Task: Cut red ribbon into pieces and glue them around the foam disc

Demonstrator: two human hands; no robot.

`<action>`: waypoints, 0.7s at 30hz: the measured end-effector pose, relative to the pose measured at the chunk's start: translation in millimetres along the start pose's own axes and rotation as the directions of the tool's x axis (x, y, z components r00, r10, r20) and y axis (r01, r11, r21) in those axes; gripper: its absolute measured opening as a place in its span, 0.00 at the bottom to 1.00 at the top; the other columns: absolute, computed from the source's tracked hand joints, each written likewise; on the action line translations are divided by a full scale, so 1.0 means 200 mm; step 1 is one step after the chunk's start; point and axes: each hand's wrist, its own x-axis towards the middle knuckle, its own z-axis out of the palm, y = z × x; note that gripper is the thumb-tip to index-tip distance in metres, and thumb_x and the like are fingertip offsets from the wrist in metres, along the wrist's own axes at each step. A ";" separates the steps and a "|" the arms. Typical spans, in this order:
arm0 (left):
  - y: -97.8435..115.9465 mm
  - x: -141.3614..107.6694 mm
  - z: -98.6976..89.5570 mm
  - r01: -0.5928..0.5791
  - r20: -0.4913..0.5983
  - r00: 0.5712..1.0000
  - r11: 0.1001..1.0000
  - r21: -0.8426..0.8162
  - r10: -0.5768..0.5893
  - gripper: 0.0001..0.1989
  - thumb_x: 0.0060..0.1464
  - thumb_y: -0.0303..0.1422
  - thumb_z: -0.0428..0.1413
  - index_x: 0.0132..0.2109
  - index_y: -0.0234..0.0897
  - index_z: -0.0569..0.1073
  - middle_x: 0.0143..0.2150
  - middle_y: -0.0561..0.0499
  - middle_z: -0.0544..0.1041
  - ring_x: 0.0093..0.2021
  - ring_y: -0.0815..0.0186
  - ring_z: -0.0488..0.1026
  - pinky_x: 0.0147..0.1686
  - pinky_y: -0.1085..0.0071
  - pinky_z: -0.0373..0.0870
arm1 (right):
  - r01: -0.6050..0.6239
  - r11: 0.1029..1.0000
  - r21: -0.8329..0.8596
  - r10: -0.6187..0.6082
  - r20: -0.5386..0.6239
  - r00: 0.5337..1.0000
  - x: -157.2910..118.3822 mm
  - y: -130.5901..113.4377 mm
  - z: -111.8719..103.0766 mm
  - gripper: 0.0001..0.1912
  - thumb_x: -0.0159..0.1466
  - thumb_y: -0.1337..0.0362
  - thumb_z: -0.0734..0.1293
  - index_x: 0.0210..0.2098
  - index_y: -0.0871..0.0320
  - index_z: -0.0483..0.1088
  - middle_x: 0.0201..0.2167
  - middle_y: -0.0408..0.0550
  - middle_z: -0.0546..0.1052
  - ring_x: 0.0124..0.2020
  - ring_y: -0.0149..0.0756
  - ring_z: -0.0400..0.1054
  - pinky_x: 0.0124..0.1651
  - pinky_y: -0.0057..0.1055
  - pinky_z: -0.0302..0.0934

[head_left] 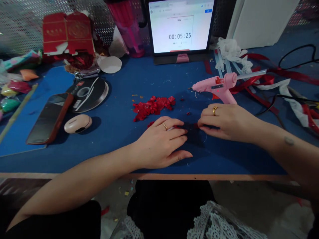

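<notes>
My left hand [166, 142] lies palm down near the table's front edge, fingers stretched and thumb apart. Some red material [151, 124] shows beyond its knuckles, mostly covered by the hand. To the right, my right hand [221, 121] has its fingers curled and thumb and fingertips pressed together. A small red ribbon piece [196, 125] pokes out at those fingertips. Just beyond both hands lies a heap of crumpled red ribbon pieces [154, 107]. The pink glue gun [216, 84] rests behind my right hand, a clear glue stick [251, 74] in its back end.
A tablet [181, 28] showing a timer stands at the back. On the left are a phone [48, 119], an earbud case [78, 123] and a ribbon spool [89, 94]. Red ribbon [259, 81], white lace [230, 48] and black cables [284, 96] clutter the right side.
</notes>
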 end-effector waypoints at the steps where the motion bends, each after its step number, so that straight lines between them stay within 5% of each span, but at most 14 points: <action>1: 0.00 0.00 0.00 0.000 0.000 1.000 1.000 -0.003 0.000 0.19 0.62 0.43 0.51 0.44 0.32 0.78 0.45 0.46 0.81 0.52 0.53 0.72 0.50 0.57 0.68 | 0.019 1.000 -0.020 -0.019 -0.009 1.000 0.00 0.00 0.00 0.09 0.67 0.66 0.60 0.35 0.58 0.72 0.30 0.46 0.75 0.34 0.36 0.67 0.33 0.30 0.55; 14: 0.00 0.01 0.00 0.107 0.223 0.970 0.993 -0.054 -0.092 0.32 0.61 0.52 0.46 0.62 0.33 0.65 0.64 0.41 0.66 0.68 0.43 0.53 0.60 0.44 0.57 | 0.190 0.968 -0.165 -0.201 -0.049 0.978 0.01 0.07 0.04 0.14 0.68 0.72 0.56 0.38 0.56 0.72 0.32 0.44 0.76 0.30 0.31 0.65 0.29 0.29 0.51; 18: 0.00 0.01 0.00 0.125 0.253 0.961 0.991 -0.049 -0.109 0.34 0.61 0.53 0.45 0.63 0.33 0.64 0.64 0.42 0.66 0.69 0.42 0.50 0.62 0.42 0.54 | 0.070 0.985 -0.155 -0.085 -0.086 0.993 0.00 0.05 0.00 0.11 0.69 0.65 0.59 0.36 0.55 0.74 0.28 0.42 0.76 0.29 0.31 0.67 0.28 0.29 0.51; 21: 0.00 0.01 0.00 0.123 0.249 0.963 0.991 -0.048 -0.107 0.33 0.61 0.53 0.45 0.63 0.33 0.65 0.64 0.43 0.66 0.69 0.43 0.50 0.63 0.42 0.51 | -0.104 0.993 0.053 0.105 -0.011 0.994 -0.03 0.05 -0.10 0.15 0.67 0.55 0.62 0.30 0.55 0.74 0.22 0.41 0.75 0.24 0.29 0.66 0.25 0.29 0.51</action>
